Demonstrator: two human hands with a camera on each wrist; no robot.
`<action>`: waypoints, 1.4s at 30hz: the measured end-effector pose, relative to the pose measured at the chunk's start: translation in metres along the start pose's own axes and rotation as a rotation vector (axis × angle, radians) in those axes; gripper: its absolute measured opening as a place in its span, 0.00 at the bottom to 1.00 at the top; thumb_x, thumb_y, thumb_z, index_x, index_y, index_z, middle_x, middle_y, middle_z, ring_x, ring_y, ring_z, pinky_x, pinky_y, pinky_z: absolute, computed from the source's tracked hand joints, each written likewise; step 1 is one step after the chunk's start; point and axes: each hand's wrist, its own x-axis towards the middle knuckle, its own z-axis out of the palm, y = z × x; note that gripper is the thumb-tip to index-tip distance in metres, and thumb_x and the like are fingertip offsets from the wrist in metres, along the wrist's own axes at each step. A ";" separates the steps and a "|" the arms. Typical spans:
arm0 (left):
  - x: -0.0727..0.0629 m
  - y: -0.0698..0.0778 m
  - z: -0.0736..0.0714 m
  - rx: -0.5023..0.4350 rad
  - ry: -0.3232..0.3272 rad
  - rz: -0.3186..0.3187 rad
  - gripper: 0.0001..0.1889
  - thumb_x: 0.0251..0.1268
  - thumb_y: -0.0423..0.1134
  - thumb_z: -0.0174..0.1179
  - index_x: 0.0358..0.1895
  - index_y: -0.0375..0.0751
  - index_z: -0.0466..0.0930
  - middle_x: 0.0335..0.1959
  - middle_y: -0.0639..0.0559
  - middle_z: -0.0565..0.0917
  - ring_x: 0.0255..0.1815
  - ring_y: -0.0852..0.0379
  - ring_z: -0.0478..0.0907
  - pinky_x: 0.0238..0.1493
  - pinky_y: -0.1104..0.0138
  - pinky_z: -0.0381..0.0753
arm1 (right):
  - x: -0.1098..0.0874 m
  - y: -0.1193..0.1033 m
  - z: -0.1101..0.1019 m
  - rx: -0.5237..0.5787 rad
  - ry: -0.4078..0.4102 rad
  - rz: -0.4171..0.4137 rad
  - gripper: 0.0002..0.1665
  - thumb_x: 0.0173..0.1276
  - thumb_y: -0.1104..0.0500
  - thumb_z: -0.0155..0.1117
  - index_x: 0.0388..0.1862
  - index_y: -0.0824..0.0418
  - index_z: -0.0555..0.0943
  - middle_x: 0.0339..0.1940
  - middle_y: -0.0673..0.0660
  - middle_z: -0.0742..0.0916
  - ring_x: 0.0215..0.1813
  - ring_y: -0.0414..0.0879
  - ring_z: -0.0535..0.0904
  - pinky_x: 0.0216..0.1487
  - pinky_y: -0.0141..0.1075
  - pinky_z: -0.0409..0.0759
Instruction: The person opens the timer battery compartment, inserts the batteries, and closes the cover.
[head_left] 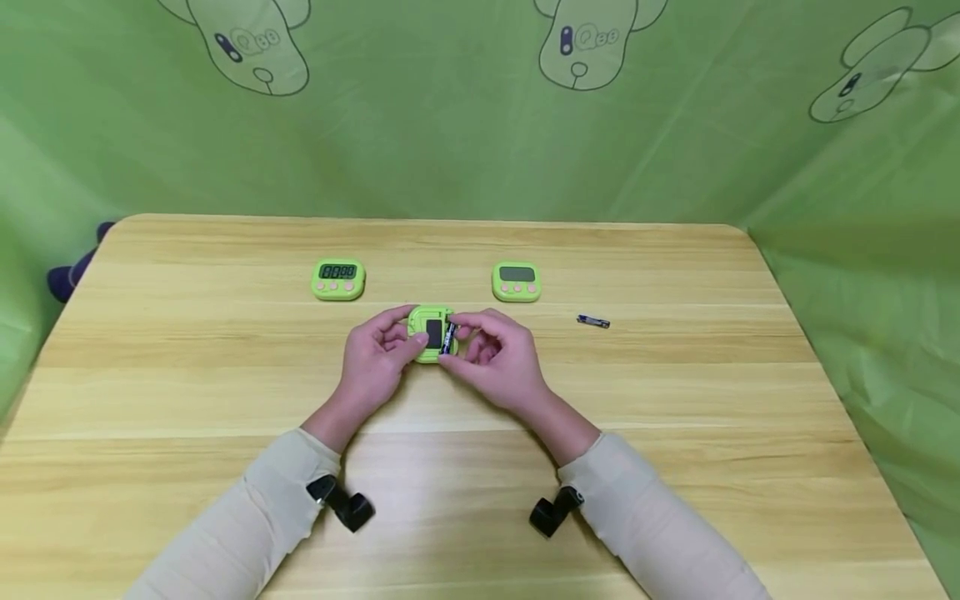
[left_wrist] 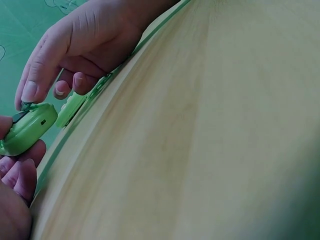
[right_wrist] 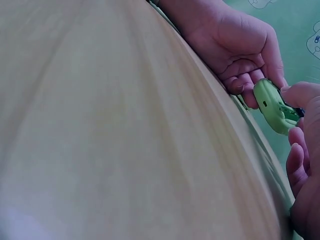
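My left hand [head_left: 377, 354] grips a green digital timer [head_left: 423, 314], its back turned up and a dark rectangle in the middle. The thumb lies over that back, and the other fingers are beneath in the left wrist view. Between thumb and fingertips my right hand [head_left: 501, 354] pinches a dark battery [head_left: 449, 338] at the right side of the timer, along the open battery slot. In the right wrist view the green timer [right_wrist: 270, 106] is tilted between both hands, and the battery is mostly hidden by fingers.
Two more green timers lie face up toward the back: the left timer [head_left: 338, 279] shows digits, the right timer [head_left: 517, 282] has a blank screen. Another battery [head_left: 593, 321] lies to the right on the wooden table [head_left: 675, 400]. A green curtain [head_left: 420, 150] hangs behind.
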 end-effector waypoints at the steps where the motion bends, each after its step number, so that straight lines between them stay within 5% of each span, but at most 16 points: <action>1: 0.000 0.000 0.000 -0.003 0.001 0.000 0.22 0.62 0.25 0.66 0.60 0.29 0.78 0.28 0.43 0.84 0.23 0.60 0.76 0.24 0.75 0.76 | 0.000 0.000 0.000 -0.001 -0.005 -0.001 0.26 0.48 0.78 0.77 0.49 0.77 0.82 0.33 0.70 0.82 0.23 0.60 0.76 0.21 0.30 0.73; 11: 0.001 -0.001 -0.002 -0.014 -0.007 -0.006 0.22 0.63 0.26 0.66 0.61 0.30 0.78 0.27 0.44 0.83 0.22 0.58 0.75 0.23 0.73 0.76 | -0.002 0.000 -0.002 -0.061 0.019 -0.005 0.22 0.49 0.77 0.78 0.46 0.77 0.85 0.35 0.70 0.84 0.25 0.55 0.76 0.25 0.33 0.76; 18: 0.002 0.000 -0.002 -0.020 -0.018 -0.014 0.22 0.62 0.25 0.66 0.61 0.28 0.78 0.26 0.45 0.82 0.19 0.58 0.73 0.21 0.72 0.74 | 0.001 -0.006 -0.001 -0.094 -0.026 0.154 0.32 0.54 0.75 0.76 0.60 0.75 0.78 0.45 0.69 0.87 0.30 0.55 0.83 0.28 0.37 0.82; 21: 0.002 0.001 -0.002 -0.019 -0.021 -0.025 0.22 0.62 0.24 0.66 0.61 0.27 0.78 0.27 0.44 0.83 0.20 0.59 0.73 0.21 0.72 0.75 | 0.004 -0.006 -0.001 -0.076 -0.040 0.193 0.31 0.54 0.76 0.75 0.58 0.75 0.78 0.43 0.69 0.87 0.30 0.56 0.82 0.29 0.34 0.81; 29: 0.002 0.000 -0.002 -0.017 -0.042 -0.029 0.23 0.61 0.22 0.65 0.62 0.31 0.79 0.30 0.42 0.83 0.23 0.60 0.75 0.23 0.73 0.76 | 0.008 0.021 0.001 0.012 0.018 0.228 0.27 0.49 0.78 0.77 0.50 0.72 0.80 0.37 0.66 0.87 0.26 0.55 0.75 0.26 0.27 0.74; 37: 0.002 -0.001 -0.002 -0.031 -0.018 -0.006 0.23 0.62 0.23 0.66 0.62 0.30 0.78 0.30 0.42 0.84 0.22 0.62 0.76 0.21 0.74 0.75 | 0.003 0.030 -0.007 -0.070 0.030 0.221 0.29 0.51 0.64 0.83 0.54 0.61 0.84 0.41 0.56 0.89 0.29 0.48 0.79 0.27 0.33 0.79; 42: 0.003 -0.001 -0.002 -0.026 -0.009 -0.003 0.24 0.61 0.24 0.66 0.62 0.31 0.78 0.30 0.43 0.84 0.22 0.63 0.74 0.21 0.75 0.74 | -0.006 0.031 -0.024 -0.207 0.157 0.269 0.21 0.53 0.64 0.82 0.46 0.64 0.85 0.37 0.56 0.88 0.30 0.47 0.79 0.31 0.34 0.79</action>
